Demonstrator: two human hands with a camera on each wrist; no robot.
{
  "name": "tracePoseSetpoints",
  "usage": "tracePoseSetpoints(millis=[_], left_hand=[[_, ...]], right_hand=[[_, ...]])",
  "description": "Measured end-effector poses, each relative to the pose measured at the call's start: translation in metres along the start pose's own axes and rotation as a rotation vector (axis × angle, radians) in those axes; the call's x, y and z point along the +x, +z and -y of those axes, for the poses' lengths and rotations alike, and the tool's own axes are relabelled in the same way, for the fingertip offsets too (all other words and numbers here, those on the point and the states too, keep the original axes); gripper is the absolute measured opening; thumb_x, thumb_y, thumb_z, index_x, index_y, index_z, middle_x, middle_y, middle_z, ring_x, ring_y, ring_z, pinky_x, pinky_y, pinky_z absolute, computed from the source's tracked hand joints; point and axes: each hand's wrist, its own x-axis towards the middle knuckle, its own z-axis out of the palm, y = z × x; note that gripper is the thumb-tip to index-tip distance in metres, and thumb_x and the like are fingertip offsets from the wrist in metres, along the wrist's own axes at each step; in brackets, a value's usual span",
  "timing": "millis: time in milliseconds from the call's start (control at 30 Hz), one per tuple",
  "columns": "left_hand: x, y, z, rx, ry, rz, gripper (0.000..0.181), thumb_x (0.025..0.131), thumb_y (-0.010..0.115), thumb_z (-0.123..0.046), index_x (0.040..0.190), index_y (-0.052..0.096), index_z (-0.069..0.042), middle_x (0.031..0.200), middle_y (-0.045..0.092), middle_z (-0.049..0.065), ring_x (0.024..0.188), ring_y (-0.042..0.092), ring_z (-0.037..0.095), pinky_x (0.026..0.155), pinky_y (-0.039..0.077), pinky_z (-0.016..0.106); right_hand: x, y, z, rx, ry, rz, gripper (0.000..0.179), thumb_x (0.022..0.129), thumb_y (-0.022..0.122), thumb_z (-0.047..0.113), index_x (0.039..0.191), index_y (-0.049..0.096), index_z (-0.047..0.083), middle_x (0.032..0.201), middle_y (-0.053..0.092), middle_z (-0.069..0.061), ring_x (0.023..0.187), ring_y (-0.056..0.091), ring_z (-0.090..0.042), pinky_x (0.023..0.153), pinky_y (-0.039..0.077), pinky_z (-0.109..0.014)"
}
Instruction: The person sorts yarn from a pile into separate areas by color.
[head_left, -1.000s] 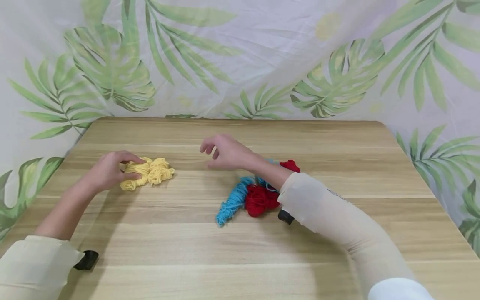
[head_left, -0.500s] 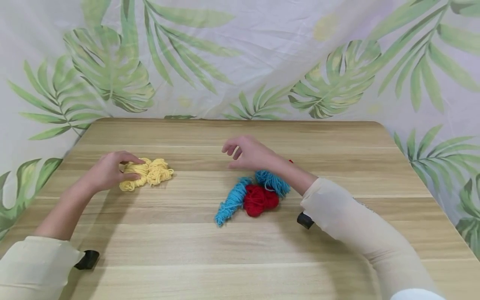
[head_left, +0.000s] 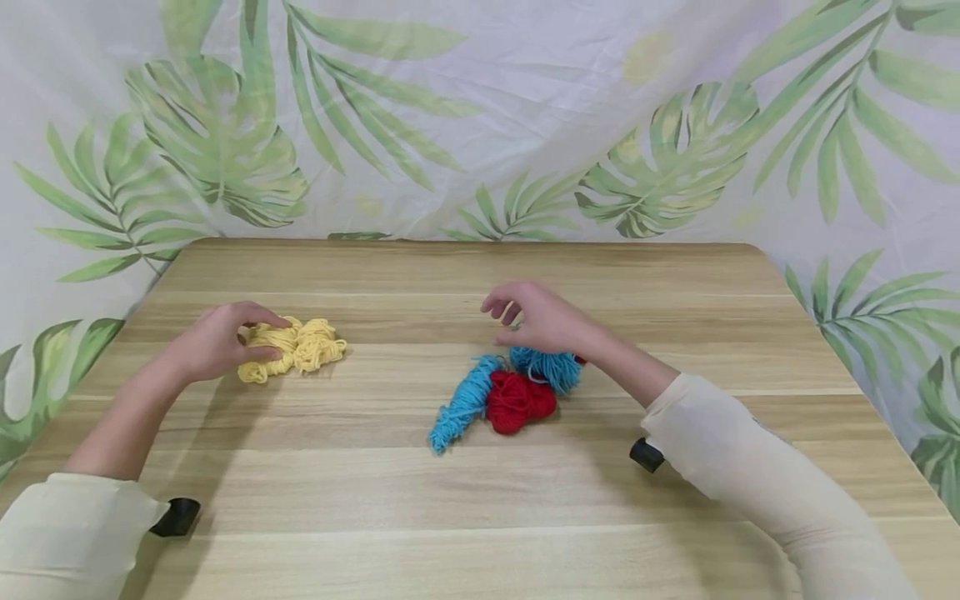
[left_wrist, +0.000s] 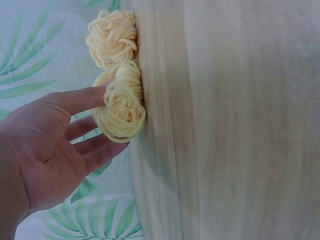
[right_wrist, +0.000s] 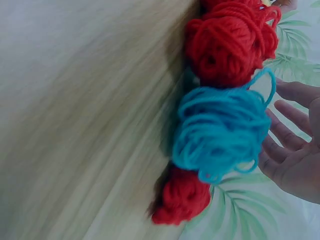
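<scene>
My left hand holds a skein of yellow yarn on the left of the table, thumb on one side and fingers on the other. Touching its right end is a second yellow yarn bundle. My right hand hovers with loosely bent fingers and nothing in its grasp, above and behind a blue yarn skein. In the right wrist view that blue skein stands between a larger red yarn bundle and a smaller red one. An elongated blue yarn skein lies slanted at the left of the larger red bundle.
The wooden table carries both yarn groups, with a gap of bare wood between them. A leaf-printed cloth hangs behind the table's far edge. Black wrist devices stick out from both sleeves.
My right hand has moved rightward, from the middle of the table to over the blue and red yarn, uncovering more of it. The left hand stays on the yellow skein.
</scene>
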Motion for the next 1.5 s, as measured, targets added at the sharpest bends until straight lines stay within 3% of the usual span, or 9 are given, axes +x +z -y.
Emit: tracePoseSetpoints(millis=[133,233,500,833,1033,1267,1500], left_hand=[[0.000,-0.002,-0.001,-0.004,0.003,0.009,0.041,0.086,0.086,-0.010,0.122,0.072,0.005,0.123,0.067,0.030,0.095,0.067,0.029,0.072,0.055,0.032],[-0.001,-0.002,-0.001,-0.005,0.010,0.004,0.041,0.086,0.086,-0.010,0.122,0.072,0.004,0.123,0.068,0.029,0.097,0.068,0.032,0.073,0.056,0.034],[-0.001,-0.002,-0.002,-0.005,0.011,0.014,0.040,0.089,0.082,-0.010,0.123,0.070,0.006,0.125,0.066,0.031,0.108,0.066,0.044,0.081,0.057,0.051],[0.001,-0.004,-0.007,-0.003,-0.015,0.023,0.037,0.095,0.076,-0.013,0.125,0.069,0.007,0.131,0.062,0.034,0.121,0.056,0.055,0.095,0.048,0.067],[0.002,-0.005,-0.012,-0.007,0.029,-0.022,0.036,0.095,0.076,-0.011,0.125,0.068,0.007,0.128,0.064,0.033,0.121,0.057,0.054,0.093,0.048,0.066],[0.006,-0.005,-0.025,0.013,0.092,-0.082,0.030,0.095,0.075,-0.008,0.121,0.071,0.006,0.124,0.067,0.030,0.119,0.059,0.054,0.094,0.047,0.067],[0.012,-0.003,-0.040,0.012,0.112,-0.071,0.028,0.095,0.074,-0.008,0.120,0.071,0.005,0.124,0.068,0.028,0.120,0.060,0.051,0.098,0.047,0.065]], right_hand=[[-0.012,-0.004,-0.006,-0.038,-0.002,-0.033,0.044,0.091,0.079,0.007,0.131,0.065,-0.004,0.119,0.069,-0.020,0.108,0.068,-0.033,0.093,0.057,-0.044],[-0.020,-0.008,-0.009,-0.037,0.001,-0.056,0.043,0.091,0.079,0.007,0.130,0.065,-0.003,0.118,0.070,-0.019,0.108,0.067,-0.032,0.090,0.057,-0.045],[-0.034,-0.017,-0.016,-0.059,-0.026,-0.053,0.041,0.087,0.083,0.007,0.124,0.068,-0.004,0.116,0.072,-0.018,0.102,0.068,-0.031,0.081,0.059,-0.041],[-0.044,-0.021,-0.026,-0.138,-0.083,0.030,0.045,0.086,0.084,0.009,0.127,0.069,-0.003,0.118,0.071,-0.015,0.103,0.066,-0.031,0.089,0.056,-0.047],[-0.049,-0.021,-0.025,-0.144,-0.070,0.094,0.053,0.085,0.086,0.009,0.132,0.066,-0.003,0.122,0.068,-0.016,0.107,0.064,-0.031,0.093,0.056,-0.047],[-0.046,-0.016,-0.029,-0.166,-0.070,0.103,0.051,0.084,0.086,0.008,0.130,0.067,-0.002,0.120,0.068,-0.015,0.105,0.064,-0.030,0.094,0.055,-0.045],[-0.047,-0.010,-0.030,-0.181,-0.041,0.098,0.046,0.085,0.084,0.006,0.127,0.068,0.000,0.123,0.068,-0.015,0.111,0.063,-0.031,0.098,0.053,-0.047]])
